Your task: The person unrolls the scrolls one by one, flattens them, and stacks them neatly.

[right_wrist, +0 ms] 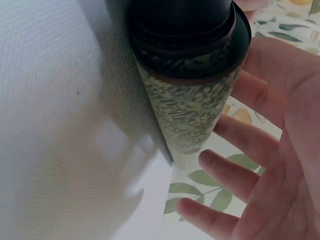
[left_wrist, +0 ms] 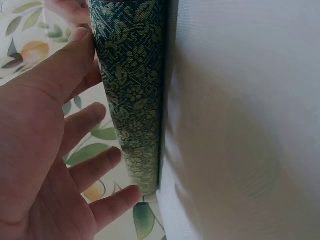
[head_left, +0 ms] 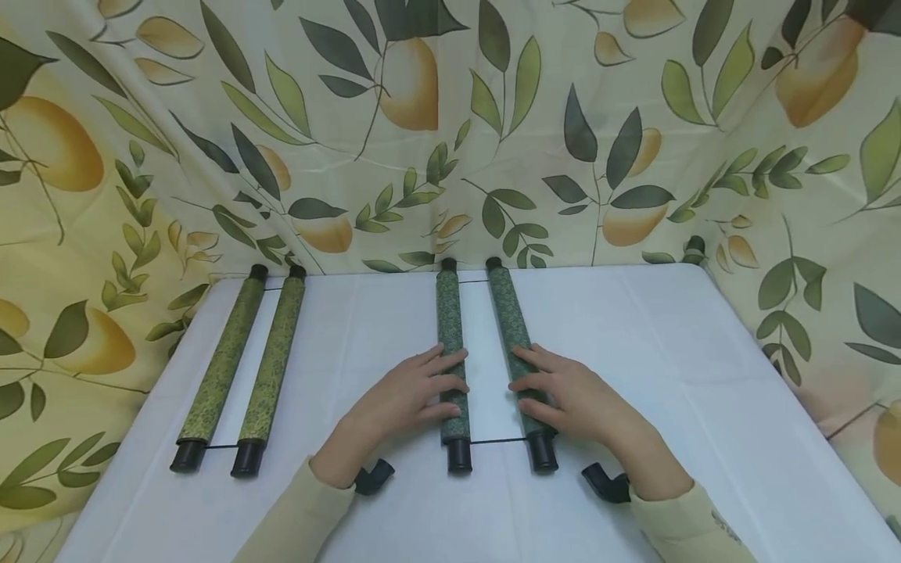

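Observation:
A dark green patterned scroll lies partly unrolled on the white table, its left roller (head_left: 448,313) and right roller (head_left: 507,305) joined by a narrow white strip (head_left: 489,410). Black knobs cap both ends. My left hand (head_left: 401,395) lies over the left roller, with spread, fairly straight fingers touching it. On the right roller rests my right hand (head_left: 573,395), its fingers also extended. In the left wrist view the fingers reach along the patterned roller (left_wrist: 132,90). The right wrist view shows the other roller's black end (right_wrist: 180,25) beside the spread right fingers (right_wrist: 230,175).
To the left lies a second, yellow-green scroll (head_left: 271,367), also parted into two rollers with a pale strip between. The white table (head_left: 655,352) meets a cloth (head_left: 436,156) printed with fruit and leaves at its back edge. Black wrist devices (head_left: 375,477) sit under both wrists.

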